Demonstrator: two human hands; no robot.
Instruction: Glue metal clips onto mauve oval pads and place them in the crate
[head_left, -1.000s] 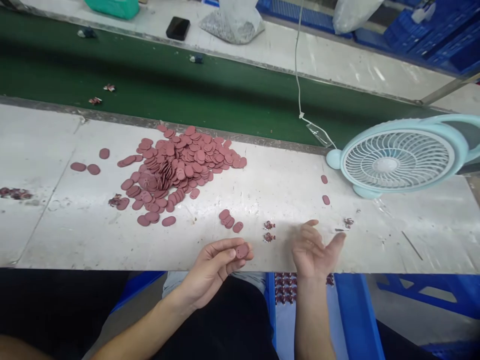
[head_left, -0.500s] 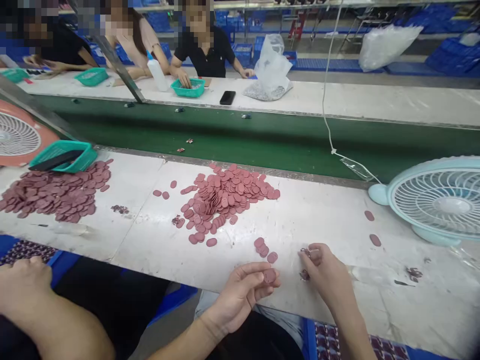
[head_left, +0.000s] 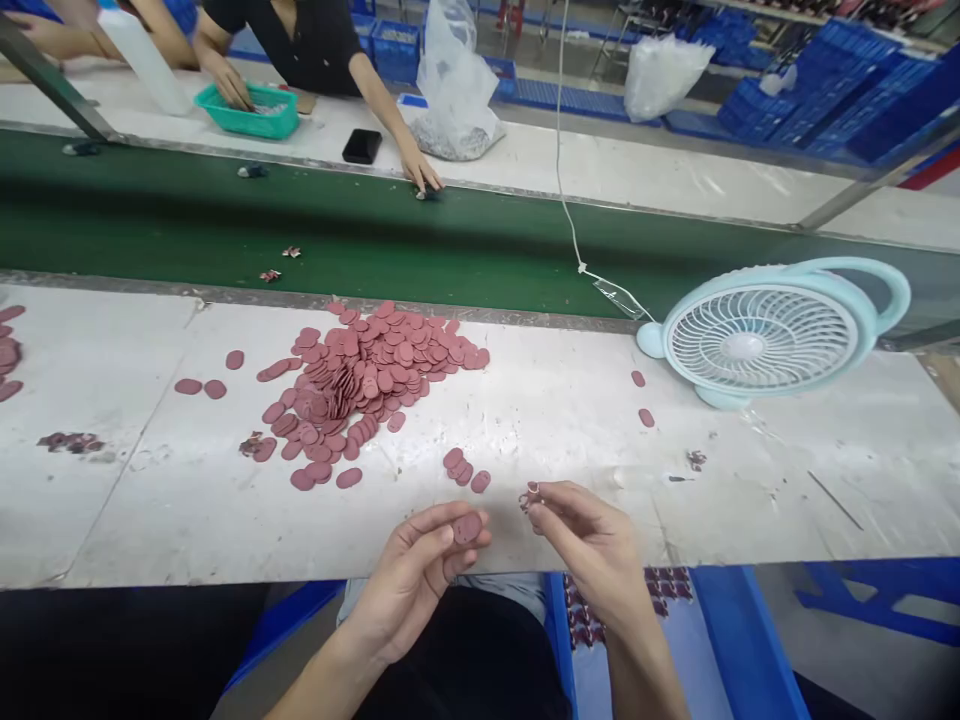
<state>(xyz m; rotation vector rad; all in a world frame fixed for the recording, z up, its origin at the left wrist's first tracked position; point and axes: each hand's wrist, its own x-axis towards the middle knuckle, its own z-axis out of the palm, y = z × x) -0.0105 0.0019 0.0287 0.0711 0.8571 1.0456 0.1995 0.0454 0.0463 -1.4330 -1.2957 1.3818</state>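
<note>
White worktop (head_left: 555, 355), scuffed and smudged, runs across the view before the person. Green belt (head_left: 450, 245) lies along its far edge. Blue tray (head_left: 742, 640), partly under the right forearm, contains rows of small dark red parts. Light blue fan (head_left: 761, 345), round grille, handle at the rear, stands at right. Heap of discs (head_left: 375, 365), dull brick-red, thin, flat, rounded oval, lies loosely overlapped left of centre. Right hand (head_left: 592, 540) pinches a small piece between thumb and fingers, just above the worktop. Left hand (head_left: 420, 570) is closed on one disc by thumb and fingers, near the front edge. Clear strip (head_left: 616, 297) hangs on a white cord; any print on it is too small to read. Four loose discs (head_left: 463, 470) lie just beyond the hands. Held disc (head_left: 467, 528) is matt, brick-red, oval, broad side showing; its faint marks are illegible. Small piece (head_left: 529, 494) is dark red and whitish, irregular in outline, apart from the held disc.
</note>
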